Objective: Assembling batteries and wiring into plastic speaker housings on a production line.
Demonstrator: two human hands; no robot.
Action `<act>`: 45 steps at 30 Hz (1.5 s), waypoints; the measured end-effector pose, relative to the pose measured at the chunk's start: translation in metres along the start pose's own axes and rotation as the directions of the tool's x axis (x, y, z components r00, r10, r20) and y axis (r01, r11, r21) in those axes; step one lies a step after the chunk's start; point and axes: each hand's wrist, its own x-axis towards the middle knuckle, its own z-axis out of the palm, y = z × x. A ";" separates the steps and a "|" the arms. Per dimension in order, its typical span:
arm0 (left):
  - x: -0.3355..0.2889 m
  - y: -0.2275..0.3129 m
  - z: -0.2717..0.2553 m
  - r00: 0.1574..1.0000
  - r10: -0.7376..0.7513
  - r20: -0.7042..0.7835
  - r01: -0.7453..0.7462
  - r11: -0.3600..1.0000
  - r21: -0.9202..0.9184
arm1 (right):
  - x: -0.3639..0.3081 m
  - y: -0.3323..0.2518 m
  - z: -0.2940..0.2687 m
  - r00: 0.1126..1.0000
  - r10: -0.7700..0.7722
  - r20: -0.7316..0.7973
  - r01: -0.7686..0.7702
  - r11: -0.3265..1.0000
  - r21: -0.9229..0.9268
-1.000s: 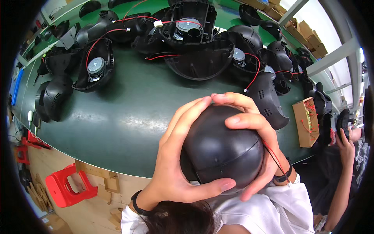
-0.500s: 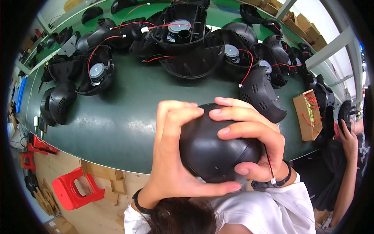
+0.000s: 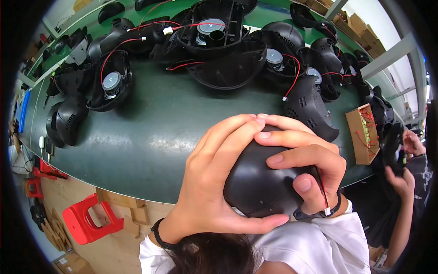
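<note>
Between both hands, near my chest, is a smooth, rounded black plastic housing (image 3: 262,182) with a seam line. My left hand (image 3: 212,178) wraps its left side, with the thumb along the lower edge. My right hand (image 3: 319,160) grips its right side and top, fingertips close to those of the left. A thin red and black wire with a white connector (image 3: 327,211) hangs by my right wrist. The housing's underside and inside are hidden. Past my right hand lies a curved black shell with slots (image 3: 310,109).
Black half-shells holding round speakers (image 3: 112,81) and red wires line the far side of the green table (image 3: 155,128). A cardboard box of wires (image 3: 363,137) stands at right. Beyond it, another person's hands (image 3: 404,178) hold a black part. A red stool (image 3: 89,219) stands lower left.
The housing and both hands have shifted slightly right. My left fingers have moved over its top towards the right fingers. The other person's hands have changed position around their black part.
</note>
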 end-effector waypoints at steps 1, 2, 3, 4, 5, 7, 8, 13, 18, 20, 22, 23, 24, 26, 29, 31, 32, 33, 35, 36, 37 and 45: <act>-0.002 -0.003 0.001 1.000 0.019 -0.018 -0.019 1.000 0.006 | 0.000 0.000 -0.002 1.000 -0.002 -0.003 0.002 1.000 -0.002; -0.004 -0.005 0.003 0.999 0.039 -0.036 -0.039 0.999 0.012 | -0.001 0.000 -0.003 0.999 -0.033 -0.032 0.031 0.999 -0.043; -0.007 -0.007 0.005 0.999 0.042 -0.032 -0.042 0.999 0.015 | -0.002 0.000 -0.004 0.996 -0.065 -0.062 0.060 0.995 -0.082; -0.012 -0.009 0.009 0.994 0.049 -0.102 -0.047 0.999 0.016 | -0.002 0.009 -0.003 0.975 -0.166 -0.150 0.155 0.984 -0.086; -0.017 -0.011 0.013 0.983 0.055 -0.172 -0.053 0.998 0.018 | 0.003 0.013 -0.007 0.958 -0.233 -0.165 0.207 0.965 -0.164; -0.025 -0.014 0.011 0.988 0.067 -0.141 -0.057 0.995 0.079 | -0.003 0.020 -0.007 0.962 -0.199 -0.186 0.176 0.975 -0.137; -0.026 -0.014 0.010 0.985 0.086 -0.151 -0.072 0.993 0.094 | -0.005 0.020 -0.007 0.961 -0.199 -0.192 0.174 0.975 -0.138; -0.045 -0.009 0.000 0.991 0.042 -0.127 -0.024 0.991 0.135 | -0.022 -0.002 -0.004 0.994 0.068 -0.089 -0.082 0.982 -0.170; -0.059 -0.006 -0.009 0.993 -0.016 -0.114 0.012 0.999 -0.038 | -0.036 0.004 0.019 0.988 0.147 -0.055 -0.144 0.988 0.054; -0.061 0.000 -0.010 0.996 0.011 -0.087 -0.018 0.997 -0.074 | -0.028 -0.004 0.022 0.981 0.194 0.002 -0.194 0.978 0.082; -0.062 0.002 -0.012 0.997 0.007 -0.080 -0.010 0.999 -0.040 | -0.023 -0.006 0.024 0.976 0.215 0.045 -0.217 0.975 0.045; -0.063 0.002 -0.013 0.997 -0.009 -0.079 0.008 1.000 -0.013 | -0.019 -0.004 0.024 0.979 0.202 0.028 -0.203 0.979 0.035; -0.063 -0.011 -0.010 0.992 0.078 -0.096 -0.073 0.996 0.053 | -0.013 -0.002 0.021 0.992 0.111 0.059 -0.107 0.992 -0.073; -0.069 -0.012 -0.013 0.991 0.077 -0.113 -0.061 0.988 0.142 | -0.003 0.008 0.023 0.995 0.009 0.099 0.004 0.992 -0.128; -0.069 -0.016 -0.021 0.973 0.205 -0.104 -0.132 0.868 0.478 | 0.015 0.021 0.029 0.976 -0.093 0.196 0.141 0.959 -0.247; -0.066 -0.008 -0.022 0.995 0.078 -0.059 -0.017 0.732 0.681 | 0.024 0.033 0.029 0.972 -0.138 0.189 0.178 0.959 -0.219; -0.060 -0.005 -0.016 0.993 0.046 -0.110 0.033 0.779 0.626 | 0.025 0.038 0.023 0.971 -0.123 0.207 0.178 0.946 -0.272; -0.055 -0.001 -0.011 0.984 0.028 -0.174 0.082 0.801 0.593 | 0.029 0.038 0.020 0.966 -0.114 0.233 0.184 0.934 -0.307; -0.051 -0.006 -0.013 0.992 0.048 -0.114 0.041 0.740 0.672 | 0.027 0.034 0.010 0.968 -0.057 0.244 0.159 0.892 -0.423; -0.049 -0.006 -0.014 0.993 0.060 -0.105 0.026 0.743 0.669 | 0.029 0.028 0.006 0.972 -0.040 0.230 0.140 0.889 -0.436; -0.048 -0.007 -0.014 0.992 0.052 -0.117 0.043 0.726 0.687 | 0.031 0.023 0.001 0.976 -0.021 0.215 0.118 0.885 -0.449; -0.035 0.011 -0.021 0.999 0.017 -0.030 0.010 0.685 0.729 | 0.013 -0.013 -0.165 0.992 0.123 0.040 -0.074 0.797 -0.600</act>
